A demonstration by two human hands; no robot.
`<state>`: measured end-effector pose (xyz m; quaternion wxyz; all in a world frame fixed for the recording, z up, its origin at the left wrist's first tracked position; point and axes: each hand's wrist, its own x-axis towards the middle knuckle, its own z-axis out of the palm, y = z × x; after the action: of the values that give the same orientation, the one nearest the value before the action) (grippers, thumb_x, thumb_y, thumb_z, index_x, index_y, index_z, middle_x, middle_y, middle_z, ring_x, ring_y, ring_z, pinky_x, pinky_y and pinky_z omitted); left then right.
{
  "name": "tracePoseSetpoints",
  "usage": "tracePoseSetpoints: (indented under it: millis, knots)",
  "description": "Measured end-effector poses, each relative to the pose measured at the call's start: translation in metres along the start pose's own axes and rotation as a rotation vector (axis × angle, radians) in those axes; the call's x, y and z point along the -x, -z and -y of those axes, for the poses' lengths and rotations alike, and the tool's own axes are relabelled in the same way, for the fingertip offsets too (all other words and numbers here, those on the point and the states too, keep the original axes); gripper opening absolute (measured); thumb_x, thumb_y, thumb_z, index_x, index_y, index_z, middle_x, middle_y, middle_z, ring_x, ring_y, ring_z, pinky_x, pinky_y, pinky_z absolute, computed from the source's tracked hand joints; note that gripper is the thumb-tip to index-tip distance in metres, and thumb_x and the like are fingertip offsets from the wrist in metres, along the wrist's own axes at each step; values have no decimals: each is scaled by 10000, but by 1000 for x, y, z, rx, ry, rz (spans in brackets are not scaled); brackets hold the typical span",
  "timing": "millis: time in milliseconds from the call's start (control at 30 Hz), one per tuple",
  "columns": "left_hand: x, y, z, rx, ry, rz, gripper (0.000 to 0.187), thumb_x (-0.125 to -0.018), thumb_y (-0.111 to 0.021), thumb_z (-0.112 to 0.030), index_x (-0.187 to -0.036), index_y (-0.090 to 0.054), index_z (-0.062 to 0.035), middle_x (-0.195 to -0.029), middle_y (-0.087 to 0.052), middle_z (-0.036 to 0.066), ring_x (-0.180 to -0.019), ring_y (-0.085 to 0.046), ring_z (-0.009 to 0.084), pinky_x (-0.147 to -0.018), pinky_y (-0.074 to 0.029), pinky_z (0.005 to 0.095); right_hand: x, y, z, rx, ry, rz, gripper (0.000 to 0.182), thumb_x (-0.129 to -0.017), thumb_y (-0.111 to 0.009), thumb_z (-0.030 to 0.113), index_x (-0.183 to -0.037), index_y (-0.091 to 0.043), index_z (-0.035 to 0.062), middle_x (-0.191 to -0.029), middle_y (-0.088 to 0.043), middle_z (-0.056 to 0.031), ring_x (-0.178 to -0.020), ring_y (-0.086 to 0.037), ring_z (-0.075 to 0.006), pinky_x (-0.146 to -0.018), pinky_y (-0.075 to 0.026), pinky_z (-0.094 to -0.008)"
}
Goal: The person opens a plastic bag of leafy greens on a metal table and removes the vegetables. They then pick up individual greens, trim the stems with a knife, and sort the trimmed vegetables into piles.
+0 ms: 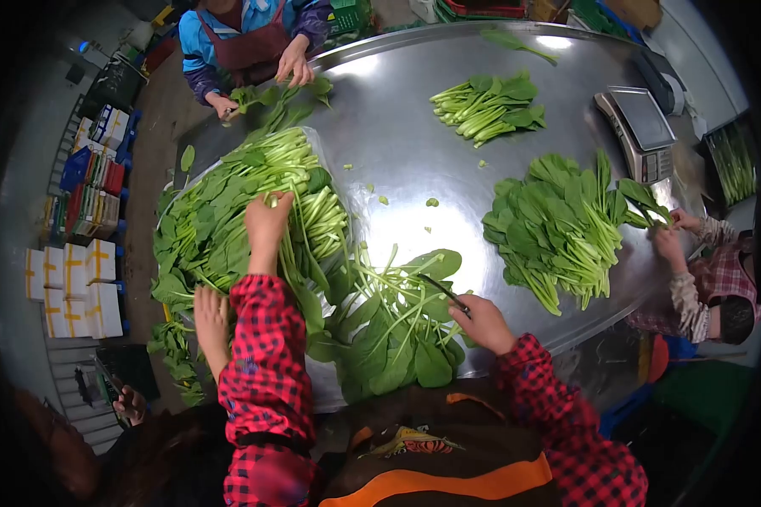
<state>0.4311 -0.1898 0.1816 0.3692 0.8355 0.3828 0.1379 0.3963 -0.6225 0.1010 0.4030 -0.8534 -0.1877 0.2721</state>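
My left hand (268, 226) reaches over a big heap of leafy greens (220, 220), its fingers closed on some stalks at the edge of the cut stems. In my right hand (484, 324) is a small dark knife (441, 292), its thin blade pointing up and left. Below the blade, a loose spread of greens (397, 329) lies near the table's front edge, with stems and broad leaves crossing. Another person's hand (211, 323) rests at the heap's near left side, just beside my left sleeve.
Across the steel table (397, 110), a person in an apron (245, 38) handles greens. At right, another person (710, 279) holds leaves beside a larger pile (558, 224). A small bundle (492, 106) and a scale (637, 131) stand farther back. White boxes (76, 287) are stacked at left.
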Motion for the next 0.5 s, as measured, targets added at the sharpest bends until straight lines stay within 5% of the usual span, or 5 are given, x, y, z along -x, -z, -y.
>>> tracePoseSetpoints:
  millis: [33, 133, 167, 333, 500]
  knots:
    - [-11, -7, 8, -267, -54, -91, 342, -776, -780, -354, -910, -733, -42, -857, -721, 187, -745, -693, 332, -695, -540, 417, 0, 0, 0, 1, 5, -2, 294, -915, -622, 298, -1091, -687, 71, -903, -671, -149, -794, -650, -337, -721, -516, -416]
    - [-24, -20, 29, -324, -33, 4, 406, -735, -785, -411, -913, -738, -49, -863, -710, 214, -843, -677, 402, -796, -516, 451, 0, 1, 3, -8, 12, -34, 284, -912, -630, 294, -1082, -687, 73, -903, -666, -151, -776, -647, -339, -716, -514, -419]
    - [-22, -22, 32, -312, -102, 1, 350, -766, -784, -358, -926, -737, -51, -778, -709, 172, -725, -687, 303, -681, -522, 392, -1, 2, 4, -8, 12, -40, 284, -912, -630, 294, -1082, -687, 73, -903, -666, -151, -776, -647, -339, -716, -514, -419]
    - [76, -21, -20, 82, -49, 297, 229, -812, -774, -198, -969, -728, -37, -709, -646, 11, -618, -534, 57, -539, -426, 237, 0, 5, 28, -54, 121, -167, 237, -939, -608, 240, -1055, -673, 44, -917, -657, -154, -851, -630, -342, -749, -501, -418]
    - [168, -37, -30, 152, -26, 481, 237, -815, -768, -189, -956, -737, -1, -715, -658, 11, -626, -550, 72, -575, -458, 250, -10, 11, 79, 44, 321, -303, 182, -955, -578, 195, -1033, -659, 51, -901, -640, -129, -870, -610, -326, -750, -489, -416]
